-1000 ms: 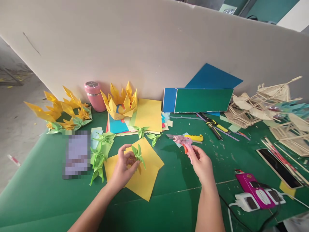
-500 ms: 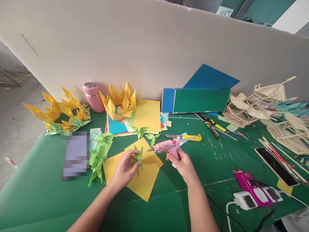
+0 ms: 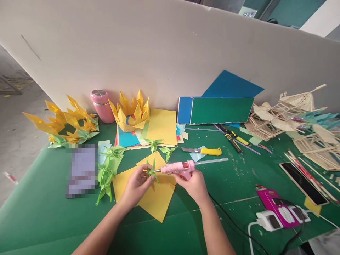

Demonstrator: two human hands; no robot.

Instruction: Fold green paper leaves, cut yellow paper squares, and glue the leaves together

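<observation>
My left hand [image 3: 135, 184] pinches a small green folded paper piece [image 3: 152, 170] above yellow paper sheets [image 3: 156, 202] on the green table. In my right hand [image 3: 192, 184] is a pink glue gun [image 3: 177, 168], gripped by its handle. Its nozzle points left and touches the green piece. A clear glue stick [image 3: 212, 161] juts from the gun's back.
More green folded pieces [image 3: 108, 166] lie to the left. Yellow paper crowns [image 3: 131, 111], a pink cup [image 3: 100, 105] and coloured sheets stand at the back. A yellow knife [image 3: 205, 151], wooden stick models [image 3: 292, 117], a phone [image 3: 305, 184] and a power strip [image 3: 281, 216] lie to the right.
My right hand has swung the glue gun leftward and down until its nozzle meets the green piece. The left hand has stayed nearly in place with the piece.
</observation>
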